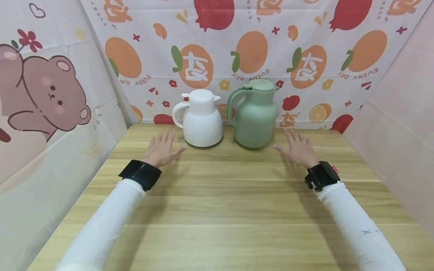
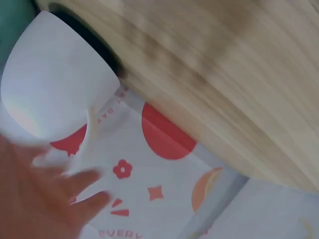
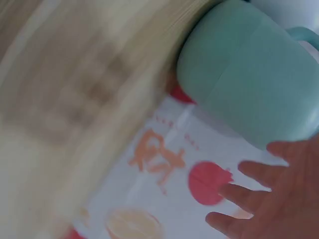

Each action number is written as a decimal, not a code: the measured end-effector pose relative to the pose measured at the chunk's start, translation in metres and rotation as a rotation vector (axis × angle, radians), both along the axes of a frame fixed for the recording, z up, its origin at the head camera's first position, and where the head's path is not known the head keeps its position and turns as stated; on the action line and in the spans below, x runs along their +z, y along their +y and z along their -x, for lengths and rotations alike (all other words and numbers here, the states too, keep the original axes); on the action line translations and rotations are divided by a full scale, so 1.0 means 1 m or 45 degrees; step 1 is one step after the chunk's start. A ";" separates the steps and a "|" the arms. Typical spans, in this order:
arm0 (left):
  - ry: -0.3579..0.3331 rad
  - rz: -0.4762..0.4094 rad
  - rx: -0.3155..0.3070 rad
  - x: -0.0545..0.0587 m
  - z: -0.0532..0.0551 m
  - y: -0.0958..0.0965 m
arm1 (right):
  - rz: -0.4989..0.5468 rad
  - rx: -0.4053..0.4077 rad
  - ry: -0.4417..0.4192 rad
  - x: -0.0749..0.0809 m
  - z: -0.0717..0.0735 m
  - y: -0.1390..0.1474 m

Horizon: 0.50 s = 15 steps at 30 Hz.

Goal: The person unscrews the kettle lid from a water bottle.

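A white jug (image 1: pixel 202 122) with a lid, spout and left-side handle stands upright at the back of the table. Close on its right is a taller green jug (image 1: pixel 255 116), also upright, its handle on the left. My left hand (image 1: pixel 163 149) is spread with straight fingers to the left of the white jug, apart from it and holding nothing. To the right of the green jug, my right hand (image 1: pixel 299 148) is likewise spread, its fingers apart and nothing in them. In the left wrist view the fingers are blurred.
The wooden table (image 1: pixel 217 210) runs back to a fruit-print cloth (image 1: pixel 223 56) hanging behind both jugs. A bear-print cloth (image 1: pixel 51 94) hangs along the left side, and a pale pink one (image 1: pixel 400 113) on the right.
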<state>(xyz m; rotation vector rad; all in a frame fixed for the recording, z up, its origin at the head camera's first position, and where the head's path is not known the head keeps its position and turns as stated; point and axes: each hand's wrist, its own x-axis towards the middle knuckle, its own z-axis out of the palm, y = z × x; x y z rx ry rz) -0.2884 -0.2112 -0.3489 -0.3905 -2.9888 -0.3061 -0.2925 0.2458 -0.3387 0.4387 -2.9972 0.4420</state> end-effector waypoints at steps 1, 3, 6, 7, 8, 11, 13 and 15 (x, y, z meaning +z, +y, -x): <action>0.086 -0.035 -0.012 0.000 0.004 0.004 | 0.071 -0.006 0.000 0.000 0.003 0.000; 0.252 -0.150 -0.027 0.001 0.012 0.014 | 0.272 -0.045 -0.026 0.000 0.012 -0.004; 0.397 -0.434 -0.051 0.006 0.027 0.037 | 0.732 -0.170 -0.125 0.004 0.027 -0.017; 0.398 -0.572 -0.074 0.009 0.032 0.046 | 0.891 -0.223 -0.161 0.006 0.032 -0.023; 0.373 -0.728 -0.098 0.012 0.037 0.056 | 1.034 -0.280 -0.188 0.009 0.037 -0.029; 0.231 -1.200 -0.196 0.018 0.053 0.085 | 1.348 -0.434 -0.217 0.017 0.050 -0.046; 0.097 -1.468 -0.229 0.026 0.056 0.103 | 1.438 -0.500 -0.198 0.023 0.057 -0.055; -0.017 -1.617 -0.241 0.031 0.058 0.119 | 1.481 -0.555 -0.175 0.026 0.063 -0.059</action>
